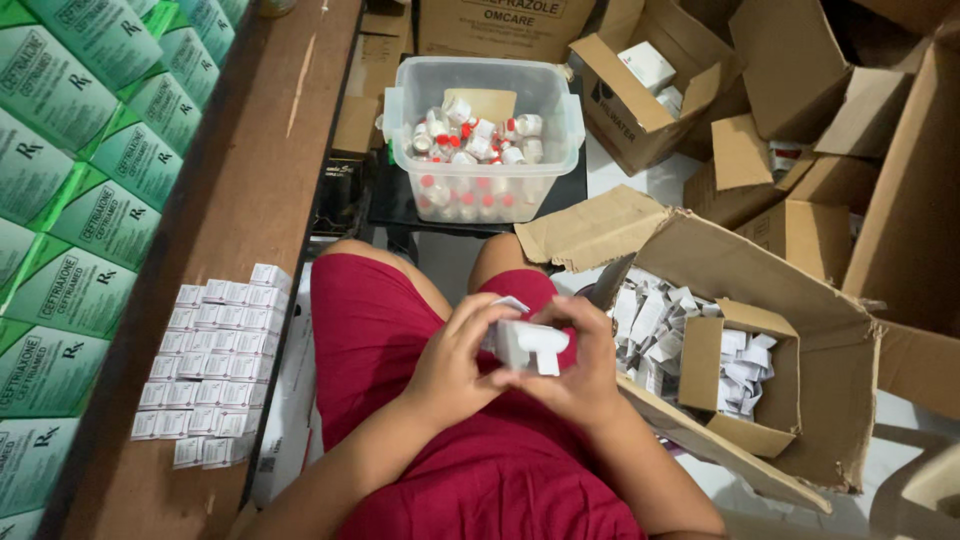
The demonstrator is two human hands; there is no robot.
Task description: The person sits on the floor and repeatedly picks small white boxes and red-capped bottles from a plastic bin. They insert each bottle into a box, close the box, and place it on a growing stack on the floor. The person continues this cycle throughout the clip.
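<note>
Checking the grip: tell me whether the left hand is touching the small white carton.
Touching. The head view shows the left hand with fingers wrapped on the small white carton, no gap; the right hand grips its other side.

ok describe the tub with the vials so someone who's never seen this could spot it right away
Start from the person's red lap and look straight ahead, past the knees, to a black stand. The tub sits on it: a clear plastic box holding small vials with red and white caps. Every container around it is brown cardboard.
</note>
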